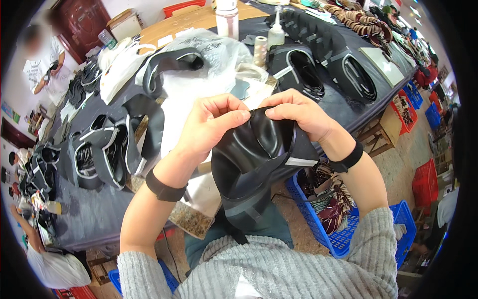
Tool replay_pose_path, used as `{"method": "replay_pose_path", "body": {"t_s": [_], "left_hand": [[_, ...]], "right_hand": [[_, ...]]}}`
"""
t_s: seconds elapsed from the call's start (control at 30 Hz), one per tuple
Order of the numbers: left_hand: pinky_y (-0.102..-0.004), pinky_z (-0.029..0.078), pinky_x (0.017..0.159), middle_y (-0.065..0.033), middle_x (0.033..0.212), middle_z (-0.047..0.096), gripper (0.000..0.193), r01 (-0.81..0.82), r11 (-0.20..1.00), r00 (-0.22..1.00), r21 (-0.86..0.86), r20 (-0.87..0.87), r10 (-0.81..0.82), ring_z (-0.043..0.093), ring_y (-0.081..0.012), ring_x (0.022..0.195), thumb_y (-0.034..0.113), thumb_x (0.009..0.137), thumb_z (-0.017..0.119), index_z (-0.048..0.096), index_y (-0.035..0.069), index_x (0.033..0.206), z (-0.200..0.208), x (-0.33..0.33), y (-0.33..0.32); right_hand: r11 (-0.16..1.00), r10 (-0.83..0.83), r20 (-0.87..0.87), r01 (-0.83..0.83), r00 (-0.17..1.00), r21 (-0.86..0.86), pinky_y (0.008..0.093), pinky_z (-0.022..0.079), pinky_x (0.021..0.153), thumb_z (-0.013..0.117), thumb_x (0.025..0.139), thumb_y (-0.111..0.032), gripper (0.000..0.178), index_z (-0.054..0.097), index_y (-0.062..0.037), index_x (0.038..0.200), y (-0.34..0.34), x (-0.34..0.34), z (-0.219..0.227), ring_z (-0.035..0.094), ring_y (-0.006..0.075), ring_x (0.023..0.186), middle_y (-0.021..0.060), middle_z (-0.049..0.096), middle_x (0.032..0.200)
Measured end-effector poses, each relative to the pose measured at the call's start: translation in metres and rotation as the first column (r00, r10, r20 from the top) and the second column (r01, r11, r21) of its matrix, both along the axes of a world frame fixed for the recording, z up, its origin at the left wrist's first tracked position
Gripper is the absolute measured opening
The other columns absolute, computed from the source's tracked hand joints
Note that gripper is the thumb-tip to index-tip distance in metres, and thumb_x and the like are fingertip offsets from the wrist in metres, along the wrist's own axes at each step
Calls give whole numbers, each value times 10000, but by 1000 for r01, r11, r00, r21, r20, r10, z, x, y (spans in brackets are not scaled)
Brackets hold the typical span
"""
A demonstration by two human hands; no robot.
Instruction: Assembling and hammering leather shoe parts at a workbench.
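Observation:
A glossy black leather shoe upper (244,152) hangs in front of my body, its lower part folded and edged with a short white strip at the right. My left hand (209,122) pinches its top edge between thumb and fingers. Close beside it, my right hand (301,113) pinches the same edge, both thumbs on the near side. Just beyond my hands lies white sheet material (186,94) on the table. Nearest on the left is a loose curved black piece (152,127) with a pale edge.
The dark-covered table (89,219) carries stacked black uppers (102,154) at left and more bundles (298,72) at right. A white bottle (227,22), a thread spool (260,51) and a squeeze bottle (276,34) stand behind. Blue crates (341,239) sit on the floor. Another person (47,70) stands far left.

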State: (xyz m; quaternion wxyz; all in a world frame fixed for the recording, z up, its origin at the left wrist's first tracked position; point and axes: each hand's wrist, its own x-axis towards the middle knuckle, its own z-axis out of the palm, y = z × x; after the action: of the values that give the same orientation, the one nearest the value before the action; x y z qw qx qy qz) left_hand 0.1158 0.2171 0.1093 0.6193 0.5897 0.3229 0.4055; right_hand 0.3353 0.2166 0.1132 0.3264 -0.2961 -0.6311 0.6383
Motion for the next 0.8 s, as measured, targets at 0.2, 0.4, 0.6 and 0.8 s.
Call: {"method": "replay_pose_path", "body": {"t_s": [0.2,0.4,0.6,0.8], "left_hand": [[-288,468,689,-62,796,635,68,-8,588,945,809,-186,269,600,-179,753,-3,797,669,649,11,860,12,42,18],[-341,434,906,-122,1087,623,250,-134,356,913,925,-24,406,572,-275,1029,9,785,679,646,30,1031,10,91,35],[-389,328,1055,-118,1397,399,621,-396,917,917,37,75,393,384,-229,1290,464,968,477,378,8,1379,-47,112,49],[-420,400,993,-161,1337,469,732,364,845,724,-392,689,7,476,-265,1199,593,911,486,390,2,1331,-53,172,90]], "right_hand": [[900,-190,-41,157,981,-406,340,506,758,426,866,-713,785,552,-39,1248,8,41,-10,555,158,1044,49,611,1103],[909,-390,-356,294,849,-295,303,566,621,628,920,-230,311,578,-5,1128,-3,60,-5,674,194,701,81,661,880],[900,-333,-804,421,493,-114,355,576,801,547,957,-210,298,548,-22,1189,33,98,41,534,246,1195,172,577,1234],[898,-372,-829,388,417,-208,235,445,466,406,1002,-370,432,492,-95,1324,57,90,37,504,81,477,184,330,1491]]}}
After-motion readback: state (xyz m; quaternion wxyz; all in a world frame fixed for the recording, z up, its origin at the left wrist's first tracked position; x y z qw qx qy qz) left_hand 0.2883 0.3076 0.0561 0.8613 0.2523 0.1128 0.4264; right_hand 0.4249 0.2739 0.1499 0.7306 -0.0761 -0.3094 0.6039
